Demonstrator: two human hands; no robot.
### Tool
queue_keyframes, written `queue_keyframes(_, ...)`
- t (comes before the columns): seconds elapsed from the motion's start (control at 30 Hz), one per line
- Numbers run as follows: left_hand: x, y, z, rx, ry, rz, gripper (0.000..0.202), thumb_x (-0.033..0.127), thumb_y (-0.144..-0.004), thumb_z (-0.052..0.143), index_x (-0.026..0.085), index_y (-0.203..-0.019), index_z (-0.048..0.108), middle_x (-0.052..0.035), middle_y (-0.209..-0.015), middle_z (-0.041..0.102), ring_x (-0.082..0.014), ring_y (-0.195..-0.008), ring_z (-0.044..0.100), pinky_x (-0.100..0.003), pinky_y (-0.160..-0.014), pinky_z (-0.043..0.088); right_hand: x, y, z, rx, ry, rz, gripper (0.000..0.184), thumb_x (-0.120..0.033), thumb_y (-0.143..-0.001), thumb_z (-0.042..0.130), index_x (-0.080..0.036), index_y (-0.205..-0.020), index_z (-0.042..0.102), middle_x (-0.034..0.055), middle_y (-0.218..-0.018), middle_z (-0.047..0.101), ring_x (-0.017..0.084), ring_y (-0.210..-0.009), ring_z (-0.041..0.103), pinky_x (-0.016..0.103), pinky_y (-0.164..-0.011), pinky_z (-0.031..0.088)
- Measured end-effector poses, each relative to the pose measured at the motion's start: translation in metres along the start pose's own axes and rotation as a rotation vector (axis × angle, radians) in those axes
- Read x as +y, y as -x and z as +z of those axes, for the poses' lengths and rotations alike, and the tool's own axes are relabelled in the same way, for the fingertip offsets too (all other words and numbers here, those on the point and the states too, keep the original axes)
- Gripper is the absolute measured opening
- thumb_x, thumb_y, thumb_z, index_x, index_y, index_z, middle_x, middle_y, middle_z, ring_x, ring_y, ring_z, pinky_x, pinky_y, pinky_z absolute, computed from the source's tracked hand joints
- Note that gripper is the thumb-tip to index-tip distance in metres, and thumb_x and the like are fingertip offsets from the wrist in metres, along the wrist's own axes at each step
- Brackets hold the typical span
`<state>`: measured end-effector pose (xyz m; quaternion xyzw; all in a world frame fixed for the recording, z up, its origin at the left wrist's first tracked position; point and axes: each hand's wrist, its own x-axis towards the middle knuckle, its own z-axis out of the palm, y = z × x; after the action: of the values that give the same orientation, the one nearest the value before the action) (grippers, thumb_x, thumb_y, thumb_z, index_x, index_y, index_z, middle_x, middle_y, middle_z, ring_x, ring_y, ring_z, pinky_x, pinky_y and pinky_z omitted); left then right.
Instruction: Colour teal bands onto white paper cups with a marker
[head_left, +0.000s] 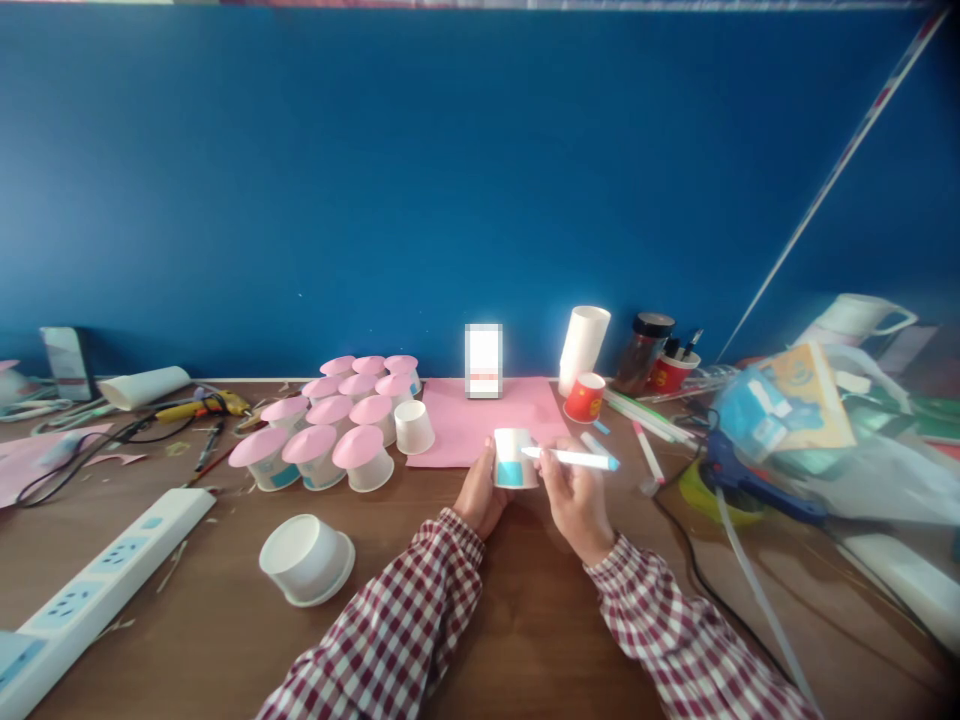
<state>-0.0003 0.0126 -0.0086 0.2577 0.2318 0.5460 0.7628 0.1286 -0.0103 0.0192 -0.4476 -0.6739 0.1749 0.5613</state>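
Observation:
My left hand [480, 495] is closed round a small white paper cup [514, 458] with a blue band, held upside down over the wooden table [495, 620]. My right hand [576, 497] pinches a white marker [571, 458] with a blue cap end, its tip touching the side of the cup. Behind the cup a pink paper sheet [472, 420] lies flat. Both sleeves are red-and-white checked.
Several upturned cups topped with pink paper [330, 425] stand at the left. One white cup [307, 560] lies inverted near me. A power strip [97, 585] runs along the left. A stack of cups [583, 347], a red cup [584, 397], a blue glue gun [742, 478] and clutter fill the right.

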Motion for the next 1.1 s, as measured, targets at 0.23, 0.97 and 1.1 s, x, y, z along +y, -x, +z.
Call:
queue_keyframes(0.23, 0.0008, -0.0006, 0.0006, 0.001, 0.0, -0.001, 0.05, 0.048, -0.092, 0.041, 0.006, -0.108, 0.064, -0.0157, -0.104, 0.069, -0.0248, -0.097, 0.064, -0.038, -0.092, 0.047, 0.001, 0.001, 0.0003, -0.008, 0.015, -0.002, 0.016, -0.029, -0.093, 0.047, -0.018, -0.086, 0.056, 0.0023, -0.07, 0.061, 0.014, -0.06, 0.058, 0.024, -0.055, 0.048)
queue_keyframes(0.97, 0.0014, 0.0018, 0.0042, 0.034, -0.025, -0.016, 0.05, 0.047, -0.092, 0.042, 0.006, -0.112, 0.062, -0.0159, -0.105, 0.069, -0.0245, -0.095, 0.065, -0.039, -0.094, 0.046, 0.0035, 0.0017, 0.0015, 0.068, -0.034, 0.004, 0.016, -0.032, -0.093, 0.048, -0.018, -0.091, 0.056, 0.0039, -0.076, 0.064, 0.016, -0.068, 0.064, 0.026, -0.06, 0.053)
queue_keyframes(1.1, 0.0022, 0.0016, 0.0048, 0.044, -0.028, -0.027, 0.051, 0.047, -0.092, 0.041, 0.006, -0.113, 0.062, -0.0167, -0.105, 0.069, -0.0251, -0.095, 0.064, -0.04, -0.093, 0.046, 0.0015, 0.0014, 0.0011, 0.063, -0.026, 0.005, 0.017, -0.032, -0.094, 0.047, -0.018, -0.09, 0.056, 0.0042, -0.076, 0.064, 0.016, -0.068, 0.064, 0.027, -0.06, 0.054)
